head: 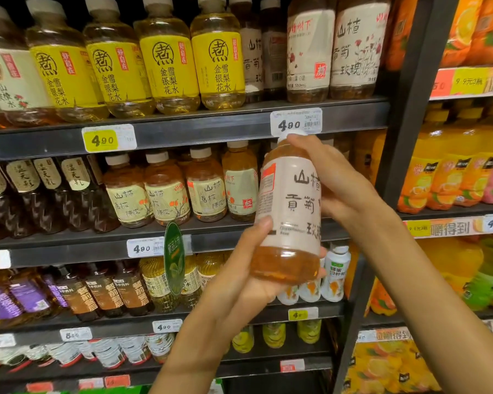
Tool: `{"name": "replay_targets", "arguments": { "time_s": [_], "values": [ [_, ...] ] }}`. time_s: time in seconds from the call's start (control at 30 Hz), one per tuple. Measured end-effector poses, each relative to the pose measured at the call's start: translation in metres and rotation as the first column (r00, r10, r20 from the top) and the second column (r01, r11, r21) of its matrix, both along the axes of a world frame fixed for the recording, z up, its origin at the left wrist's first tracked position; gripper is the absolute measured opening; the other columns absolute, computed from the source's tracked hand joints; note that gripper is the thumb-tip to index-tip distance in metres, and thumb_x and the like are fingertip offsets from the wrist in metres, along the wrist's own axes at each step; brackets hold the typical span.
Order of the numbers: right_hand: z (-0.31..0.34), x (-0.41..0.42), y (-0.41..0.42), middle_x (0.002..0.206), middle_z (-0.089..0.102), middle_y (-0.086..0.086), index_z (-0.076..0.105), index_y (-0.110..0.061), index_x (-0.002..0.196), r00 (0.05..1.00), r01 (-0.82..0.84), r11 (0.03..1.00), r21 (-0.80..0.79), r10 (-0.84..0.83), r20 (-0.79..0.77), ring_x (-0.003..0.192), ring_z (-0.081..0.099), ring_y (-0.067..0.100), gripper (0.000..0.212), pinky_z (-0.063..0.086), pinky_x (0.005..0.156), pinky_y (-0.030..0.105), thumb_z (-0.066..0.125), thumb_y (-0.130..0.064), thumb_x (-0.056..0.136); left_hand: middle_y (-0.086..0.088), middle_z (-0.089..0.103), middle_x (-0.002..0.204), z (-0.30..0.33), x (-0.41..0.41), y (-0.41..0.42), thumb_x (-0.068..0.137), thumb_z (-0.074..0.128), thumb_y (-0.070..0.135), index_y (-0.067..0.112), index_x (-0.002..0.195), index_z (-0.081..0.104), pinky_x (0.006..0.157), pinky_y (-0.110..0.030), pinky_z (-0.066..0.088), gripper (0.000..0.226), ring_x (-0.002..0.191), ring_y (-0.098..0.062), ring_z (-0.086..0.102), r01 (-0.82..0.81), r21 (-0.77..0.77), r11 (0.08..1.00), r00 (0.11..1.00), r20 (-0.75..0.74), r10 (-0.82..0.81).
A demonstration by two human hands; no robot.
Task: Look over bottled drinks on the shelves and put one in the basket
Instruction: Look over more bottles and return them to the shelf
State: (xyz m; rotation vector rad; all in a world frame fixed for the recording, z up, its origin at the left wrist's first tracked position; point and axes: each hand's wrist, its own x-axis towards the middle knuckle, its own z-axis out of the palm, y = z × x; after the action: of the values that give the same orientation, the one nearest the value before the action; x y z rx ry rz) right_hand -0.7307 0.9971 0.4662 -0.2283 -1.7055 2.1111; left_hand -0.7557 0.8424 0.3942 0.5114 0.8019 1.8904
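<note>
**A:** Head view first: what do the hands have?

**B:** Both are on one amber tea bottle, held upright with a slight tilt in front of the shelves. The left hand cups its base from below; the thumb lies on the lower edge of the white label and the fingers curl round the far side, so they are gripping the bottle. The right hand wraps the upper part from the right, with its fingers curled over the shoulder near the white cap, also gripping it.

**A:** And behind the fingers?

**B:** Just above the right fingers sits a white price tag reading 4.90, on the edge of a dark shelf. Above that shelf, up and left of the fingers, stand yellow-labelled pear drink bottles; directly above the fingers are white-labelled bottles with the same brush lettering as the held one.

**A:** Left of the fingers?

**B:** Small amber bottles with cream labels, and dark bottles farther left. A green oval tag hangs just left of the left hand.

**A:** Right side?

**B:** Beyond a dark upright, orange juice bottles fill the neighbouring bay.
</note>
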Motion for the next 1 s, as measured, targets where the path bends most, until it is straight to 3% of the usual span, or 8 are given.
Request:
{"name": "replay_targets", "arguments": {
  "time_s": [0.07,0.17,0.23,0.37,0.5,0.67,0.77,1.0],
  "values": [
    [0.001,0.003,-0.002,0.091,0.071,0.012,0.062,-0.009,0.104,0.997,0.018,0.995,0.101,-0.010,-0.079,0.083,0.067,0.023,0.026,0.056,0.080,0.038,0.061,-0.031,0.090,-0.022,0.063,0.125,-0.004,-0.003,-0.002,0.045,0.094,0.042,0.012,0.132,0.049,0.103,-0.055,0.043,0.103,0.116,-0.039,0.060,-0.095,-0.111,0.989,0.981,-0.177,0.074],
    [0.002,0.006,-0.005,0.119,0.062,0.027,0.055,0.001,0.124,0.986,0.013,0.992,0.122,0.007,-0.165,0.102,0.064,0.036,0.047,0.049,0.096,0.047,0.060,-0.031,0.091,-0.008,0.070,0.117,-0.003,-0.003,-0.006,0.059,0.084,0.044,0.024,0.117,0.064,0.095,-0.039,0.052,0.064,0.112,-0.027,0.065,-0.156,-0.117,0.981,0.910,-0.402,0.097],
    [0.002,0.009,-0.006,0.119,0.063,0.025,0.056,-0.003,0.125,0.980,-0.004,0.989,0.147,0.034,-0.198,0.106,0.064,0.035,0.047,0.051,0.096,0.045,0.059,-0.036,0.091,-0.004,0.072,0.114,-0.002,-0.003,-0.006,0.067,0.074,0.041,0.027,0.110,0.068,0.085,-0.030,0.056,0.046,0.107,-0.021,0.068,-0.181,-0.095,0.979,0.863,-0.493,0.112],
    [-0.004,0.017,-0.009,0.106,0.072,0.003,0.059,-0.016,0.120,0.974,-0.037,0.960,0.276,0.097,-0.206,0.101,0.068,0.019,0.049,0.055,0.083,0.029,0.063,-0.048,0.084,0.005,0.073,0.111,-0.003,-0.008,-0.001,0.062,0.075,0.043,0.029,0.118,0.060,0.084,-0.030,0.057,0.059,0.104,-0.014,0.068,-0.317,-0.055,0.947,0.717,-0.668,0.201],
    [-0.003,0.022,-0.015,0.109,0.071,0.005,0.063,-0.020,0.110,0.952,0.040,0.902,0.430,0.097,-0.292,0.100,0.069,0.020,0.041,0.056,0.082,0.029,0.068,-0.038,0.074,0.015,0.072,0.108,-0.011,-0.009,0.006,0.065,0.082,0.030,0.033,0.117,0.055,0.076,-0.013,0.052,0.059,0.101,-0.003,0.067,-0.393,-0.016,0.919,0.605,-0.757,0.246],
    [-0.006,0.027,-0.019,0.110,0.068,0.002,0.056,-0.014,0.120,0.894,0.151,0.859,0.489,0.092,-0.438,0.101,0.066,0.014,0.047,0.051,0.084,0.023,0.070,-0.025,0.076,0.018,0.064,0.121,-0.015,-0.013,0.011,0.068,0.082,0.026,0.032,0.135,0.040,0.085,-0.012,0.049,0.079,0.112,0.000,0.061,-0.422,0.051,0.905,0.542,-0.786,0.297],
    [-0.009,0.031,-0.024,0.114,0.065,0.006,0.052,-0.012,0.121,0.874,0.198,0.822,0.534,0.099,-0.476,0.103,0.064,0.013,0.052,0.051,0.085,0.022,0.072,-0.021,0.074,0.016,0.065,0.117,-0.016,-0.015,0.018,0.069,0.084,0.011,0.034,0.131,0.040,0.084,-0.012,0.049,0.079,0.109,0.000,0.062,-0.463,0.088,0.882,0.436,-0.844,0.313],
    [-0.007,0.044,-0.026,0.121,0.058,0.017,0.048,-0.006,0.122,0.848,0.175,0.724,0.667,0.233,-0.476,0.116,0.058,0.023,0.064,0.047,0.098,0.035,0.078,-0.012,0.066,-0.006,0.064,0.123,-0.003,-0.035,0.022,0.071,0.083,0.006,-0.001,0.132,0.048,0.087,-0.027,0.055,0.070,0.114,-0.016,0.062,-0.453,0.143,0.880,0.321,-0.895,0.310]
  ]
}}
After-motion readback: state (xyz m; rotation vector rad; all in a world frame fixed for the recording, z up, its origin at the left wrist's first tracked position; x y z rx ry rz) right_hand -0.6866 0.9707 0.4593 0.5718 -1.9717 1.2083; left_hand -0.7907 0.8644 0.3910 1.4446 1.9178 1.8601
